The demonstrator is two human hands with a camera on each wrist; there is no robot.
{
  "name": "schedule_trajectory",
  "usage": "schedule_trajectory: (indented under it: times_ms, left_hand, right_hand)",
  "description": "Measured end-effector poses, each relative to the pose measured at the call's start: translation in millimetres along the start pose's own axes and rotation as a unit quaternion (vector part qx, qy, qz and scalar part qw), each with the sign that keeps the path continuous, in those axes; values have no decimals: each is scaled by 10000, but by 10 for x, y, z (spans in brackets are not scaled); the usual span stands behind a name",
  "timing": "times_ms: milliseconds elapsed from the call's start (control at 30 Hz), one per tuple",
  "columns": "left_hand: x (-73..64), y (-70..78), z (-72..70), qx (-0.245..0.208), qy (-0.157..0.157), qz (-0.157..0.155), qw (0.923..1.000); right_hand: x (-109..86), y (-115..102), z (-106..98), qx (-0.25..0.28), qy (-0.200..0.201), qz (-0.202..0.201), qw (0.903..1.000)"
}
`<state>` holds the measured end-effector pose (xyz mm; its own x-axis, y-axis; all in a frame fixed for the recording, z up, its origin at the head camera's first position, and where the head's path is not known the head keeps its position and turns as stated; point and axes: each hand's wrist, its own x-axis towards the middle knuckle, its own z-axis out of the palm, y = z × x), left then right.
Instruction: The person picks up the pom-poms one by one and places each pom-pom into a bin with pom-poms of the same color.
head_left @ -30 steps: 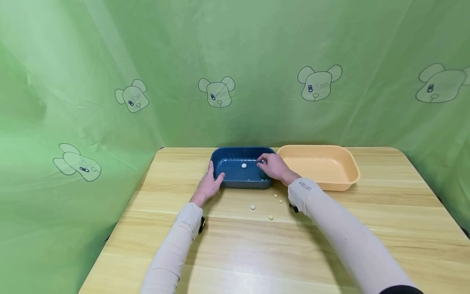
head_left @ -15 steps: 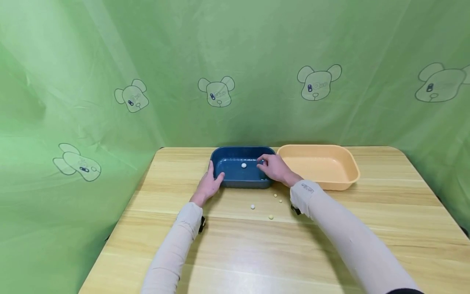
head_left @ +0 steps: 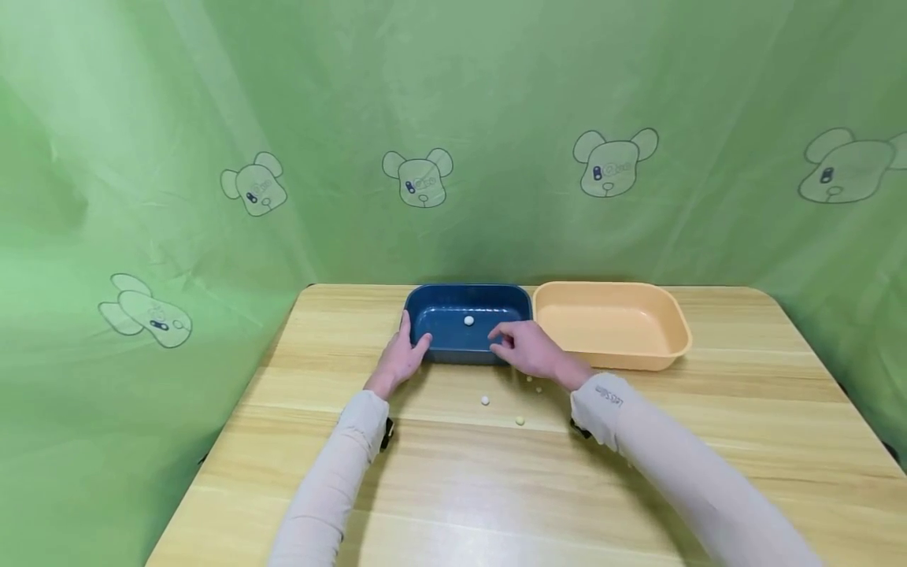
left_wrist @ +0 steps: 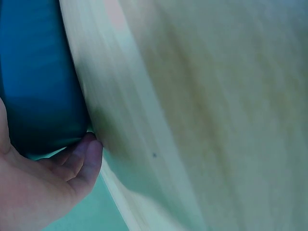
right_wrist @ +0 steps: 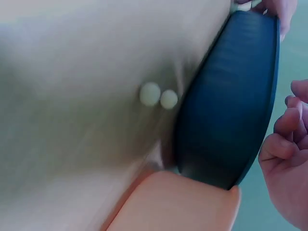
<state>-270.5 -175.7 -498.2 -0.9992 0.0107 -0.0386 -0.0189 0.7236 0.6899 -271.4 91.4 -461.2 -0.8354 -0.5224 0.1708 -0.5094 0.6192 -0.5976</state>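
A dark blue tray (head_left: 449, 337) stands at the back of the table with a white ball (head_left: 468, 320) on its floor. My left hand (head_left: 399, 362) grips its front left corner, thumb at the near rim. In the left wrist view, the fingers (left_wrist: 90, 159) curl in under the tray's end. My right hand (head_left: 527, 346) is over the tray's front right corner, index finger and thumb bent with a small gap and nothing visible between them. It hides that corner. In the right wrist view, the curled fingers (right_wrist: 284, 134) are above the tray's rim.
A light orange tray (head_left: 609, 327) sits close against the blue tray's right side. On the table in front lie a white ball (head_left: 485, 401), a yellow ball (head_left: 520, 420) and two smaller pale balls (right_wrist: 159, 96). A green curtain (head_left: 496, 220) hangs behind the table.
My right hand has moved towards the near wall of the blue tray, its forearm drawn back a little. The left hand keeps its grip on the corner.
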Motion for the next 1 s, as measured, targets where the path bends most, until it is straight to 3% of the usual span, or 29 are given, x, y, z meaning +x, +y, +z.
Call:
schedule_trajectory:
  times_ms: [133, 367, 533, 1000]
  left_hand:
    - [1, 3, -15, -33, -6, 15, 10000]
    - [-2, 15, -14, 37, 11, 37, 10000]
    - [-10, 13, -3, 85, -19, 4, 10000]
    - [-16, 23, 6, 70, -29, -65, 10000]
  right_hand:
    - [-91, -60, 49, -248, -282, -404, 9985]
    - [-206, -88, 149, -760, -894, -1070, 9873]
    - [-244, -99, 204, -800, -1281, -964, 9838]
    - [-220, -116, 314, -689, -1727, -866, 9787]
